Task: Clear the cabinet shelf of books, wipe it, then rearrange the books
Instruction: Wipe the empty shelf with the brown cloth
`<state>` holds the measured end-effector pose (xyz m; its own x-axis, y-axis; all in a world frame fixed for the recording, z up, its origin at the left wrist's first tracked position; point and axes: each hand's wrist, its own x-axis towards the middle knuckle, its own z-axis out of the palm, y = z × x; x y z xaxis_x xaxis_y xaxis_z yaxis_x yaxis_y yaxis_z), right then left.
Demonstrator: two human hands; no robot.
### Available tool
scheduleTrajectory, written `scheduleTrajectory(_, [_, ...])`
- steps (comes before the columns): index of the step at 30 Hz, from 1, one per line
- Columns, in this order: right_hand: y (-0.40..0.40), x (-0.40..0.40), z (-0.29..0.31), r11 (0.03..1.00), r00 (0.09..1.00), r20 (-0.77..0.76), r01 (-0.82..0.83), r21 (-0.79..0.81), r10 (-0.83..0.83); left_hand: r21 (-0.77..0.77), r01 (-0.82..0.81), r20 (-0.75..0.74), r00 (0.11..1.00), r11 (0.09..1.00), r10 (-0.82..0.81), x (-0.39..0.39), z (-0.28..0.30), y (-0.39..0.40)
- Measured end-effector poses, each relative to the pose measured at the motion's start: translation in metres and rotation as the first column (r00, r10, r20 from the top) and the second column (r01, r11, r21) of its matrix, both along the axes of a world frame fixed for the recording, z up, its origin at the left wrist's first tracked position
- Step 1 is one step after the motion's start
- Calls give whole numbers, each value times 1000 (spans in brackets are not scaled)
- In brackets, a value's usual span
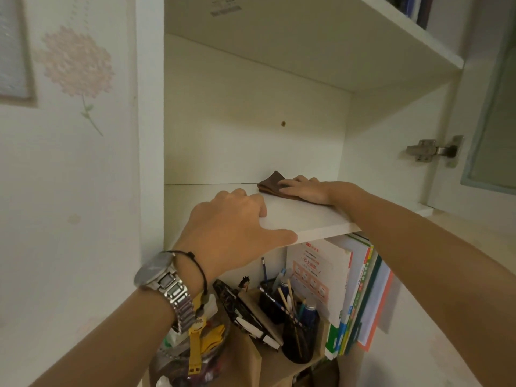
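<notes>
At the centre of the frame the left hand [234, 219] rests on the front edge of the white cabinet shelf [307, 219], fingers curled over the top and thumb stretched along the edge, so its grip clasps the board. Its wrist, lower left, carries a silver metal wristwatch [164, 286] and a thin black cord bracelet [195, 263]. Right of centre, the right hand [304, 188] lies flat with straight fingers, pressing a folded brown cloth [272, 182] onto the shelf near the back wall; its grip is open. Below the shelf, a dark mesh pen holder [300, 342] contains pencils and pens. To its right, upright books [357, 291] stand side by side.
</notes>
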<state>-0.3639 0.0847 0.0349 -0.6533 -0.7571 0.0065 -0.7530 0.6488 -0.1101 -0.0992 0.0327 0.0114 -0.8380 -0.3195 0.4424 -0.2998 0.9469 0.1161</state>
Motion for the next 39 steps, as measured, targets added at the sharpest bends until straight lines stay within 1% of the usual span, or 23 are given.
scheduleTrajectory(3, [-7,-3,5,999,1000,8,14,38,-14,0,2,-6,1000,1000,-2,0,0,0])
scheduleTrajectory(7, [-16,-8,11,996,997,65,34,85,-40,0,12,-8,1000,1000,-12,0,0,0])
scheduleTrajectory(16, [-30,-9,10,995,998,28,45,90,-48,23,14,-3,1000,1000,-14,-1,-1,0])
scheduleTrajectory(20, [-30,1,9,997,1000,23,-18,79,16,59,15,-15,1000,998,-14,-1,-1,-1])
scheduleTrajectory(28, [-44,42,5,971,973,54,-230,68,227,78,24,-48,999,997,-21,2,1,1])
scheduleTrajectory(31, [-37,48,4,971,970,64,-235,32,233,58,28,-62,998,998,-24,1,0,0])
scheduleTrajectory(35, [-26,58,3,970,970,65,-239,40,236,45,41,-62,997,998,-38,2,-1,-1])
scheduleTrajectory(39, [-9,67,2,969,967,69,-248,10,247,25,53,-87,995,998,-51,5,-1,0])
